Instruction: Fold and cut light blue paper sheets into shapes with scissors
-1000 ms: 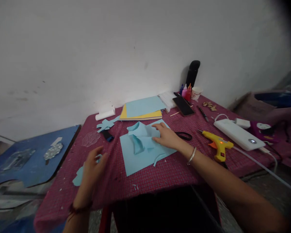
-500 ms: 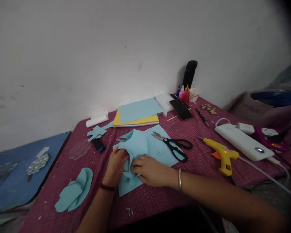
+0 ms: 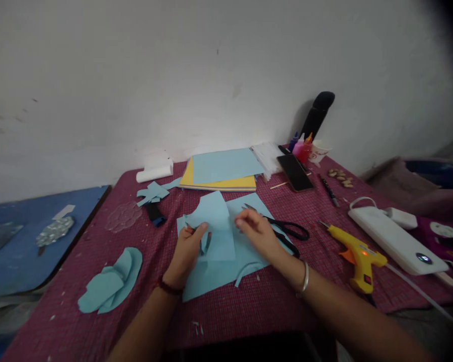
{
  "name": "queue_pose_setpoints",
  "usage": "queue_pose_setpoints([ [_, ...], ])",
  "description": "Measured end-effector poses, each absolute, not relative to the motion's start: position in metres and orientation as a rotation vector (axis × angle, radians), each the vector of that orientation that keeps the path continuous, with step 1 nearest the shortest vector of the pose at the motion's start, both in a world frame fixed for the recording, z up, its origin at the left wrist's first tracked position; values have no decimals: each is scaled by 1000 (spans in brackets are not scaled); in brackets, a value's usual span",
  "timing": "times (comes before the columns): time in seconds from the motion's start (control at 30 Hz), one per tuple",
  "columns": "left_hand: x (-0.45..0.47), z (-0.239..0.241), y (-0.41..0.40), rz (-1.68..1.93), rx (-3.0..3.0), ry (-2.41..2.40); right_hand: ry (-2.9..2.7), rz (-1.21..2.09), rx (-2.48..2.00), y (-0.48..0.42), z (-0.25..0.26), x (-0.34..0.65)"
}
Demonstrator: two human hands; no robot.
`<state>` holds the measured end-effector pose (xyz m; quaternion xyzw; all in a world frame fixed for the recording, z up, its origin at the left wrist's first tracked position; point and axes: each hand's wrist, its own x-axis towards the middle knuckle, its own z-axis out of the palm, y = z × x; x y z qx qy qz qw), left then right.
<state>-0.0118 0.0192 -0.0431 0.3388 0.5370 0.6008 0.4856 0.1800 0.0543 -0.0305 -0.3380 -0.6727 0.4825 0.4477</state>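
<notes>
My left hand pinches a cut and creased piece of light blue paper at its left edge, with a narrow strip curling by the thumb. My right hand is raised to the right of that piece, its fingers curled together with nothing visible in them. Beneath both lies a larger light blue sheet. A thin curved paper strip rests on the sheet below my right hand. Black-handled scissors lie just behind and right of my right hand, which partly hides them.
A yellow glue gun and white power bank are at right. Cut blue pieces lie at left. Coloured paper, a phone, paint bottles and a paper cup stand or lie at the back.
My right hand has come away from the held paper, rising to the right. The paper piece is now lifted and turned in my left hand. A curved strip now shows on the sheet.
</notes>
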Motion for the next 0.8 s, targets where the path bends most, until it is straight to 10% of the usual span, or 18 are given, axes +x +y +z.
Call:
queue_pose_setpoints([
  [0.43, -1, -21, 3, 1166, 989, 1188, -1363, 1388, -898, 64, -24, 184],
  [0.8, -45, -26, 13, 1735, 884, 1482, -1133, 1650, -754, 58, -7, 192],
])
